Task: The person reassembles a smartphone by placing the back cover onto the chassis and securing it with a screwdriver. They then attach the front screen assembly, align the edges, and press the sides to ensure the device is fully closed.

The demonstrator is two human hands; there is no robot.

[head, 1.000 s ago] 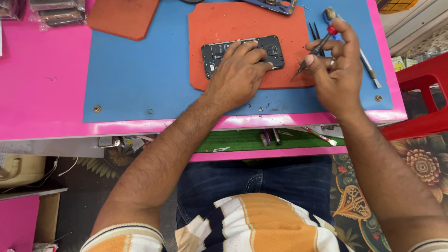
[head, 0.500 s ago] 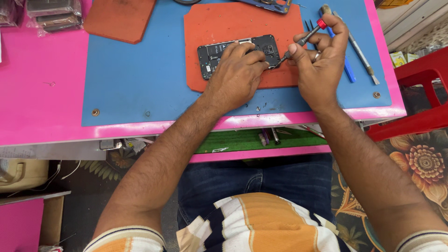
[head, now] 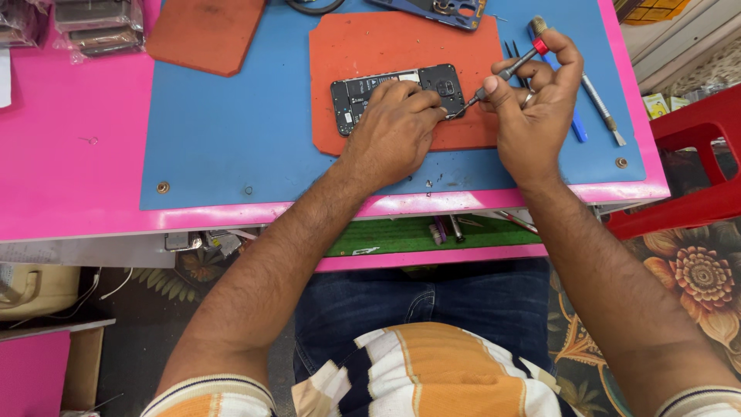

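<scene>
Left hand (head: 397, 127) presses flat on an opened phone (head: 397, 96) lying on an orange mat (head: 370, 46); right hand (head: 536, 104) grips a screwdriver (head: 505, 73), tip at the phone's edge.

So the opened phone (head: 397, 93) sits on a work pad (head: 401, 46), which lies on a bigger mat (head: 231, 131) on the table (head: 69, 154). Left hand (head: 397, 127) rests on the phone; right hand (head: 532, 100) just to its right holds a screwdriver (head: 505, 71) tipped against the phone's right end. Loose tools (head: 598, 100) lie further right, a second pad (head: 204, 31) off left.
</scene>
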